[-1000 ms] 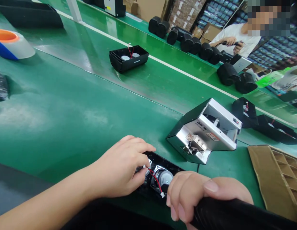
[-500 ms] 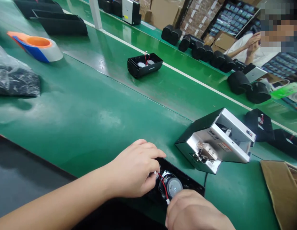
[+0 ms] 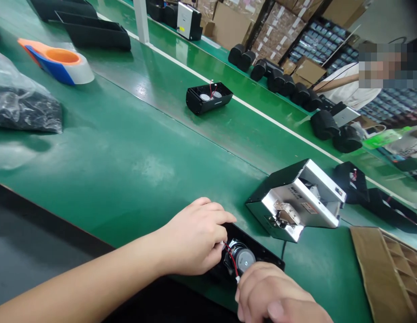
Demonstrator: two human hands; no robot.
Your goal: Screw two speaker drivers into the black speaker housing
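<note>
While the left hand point(image 3: 199, 237) overlies the speaker housing point(image 3: 260, 252), probably steadying it, the right hand point(image 3: 274, 291) curls, both grips indiscernible

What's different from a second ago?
The view has shifted. The right hand sits lower in the picture against the speaker; the black handle it held is now out of sight, so I can't tell whether it let go.

Same as before: left hand at the black housing, red wire by the speaker, silver machine beyond.
</note>
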